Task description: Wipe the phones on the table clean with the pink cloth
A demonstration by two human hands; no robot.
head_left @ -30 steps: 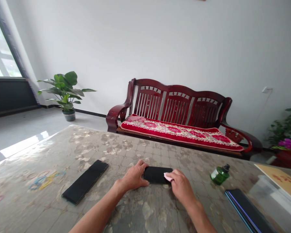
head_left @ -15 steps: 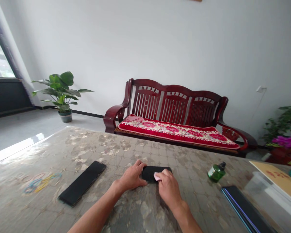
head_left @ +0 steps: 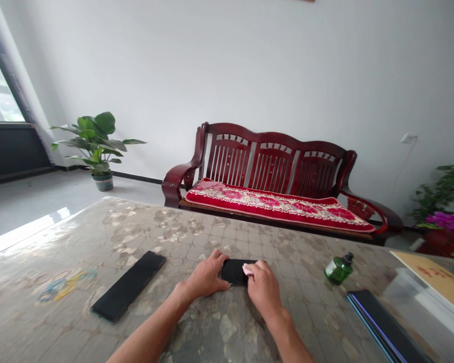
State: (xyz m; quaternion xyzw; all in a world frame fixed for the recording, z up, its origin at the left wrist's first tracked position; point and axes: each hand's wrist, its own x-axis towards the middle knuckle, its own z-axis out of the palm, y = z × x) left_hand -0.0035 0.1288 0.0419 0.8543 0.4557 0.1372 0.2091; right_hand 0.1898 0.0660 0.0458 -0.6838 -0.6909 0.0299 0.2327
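Observation:
A black smartphone (head_left: 234, 272) lies flat on the patterned tabletop (head_left: 196, 232), screen side up. My left hand (head_left: 208, 275) grips its left end, thumb along the near edge and fingers at the far edge. Pinched in the fingers of my right hand (head_left: 264, 287) is a small pink cloth (head_left: 247, 269), which rests against the right part of the screen. That hand hides the phone's right end. To the left lies a second, larger black phone or tablet (head_left: 128, 287), set at a slant.
Coloured rubber bands (head_left: 62, 287) lie at the left. On the right are a green pump bottle (head_left: 339, 269), a stack of dark phones (head_left: 386, 322), a clear box (head_left: 412, 297) and a tan card (head_left: 431, 275). A red wooden bench (head_left: 276, 166) stands beyond the table.
My right hand has shifted the pink cloth slightly up and to the right on the screen. The left hand and the phone have stayed put.

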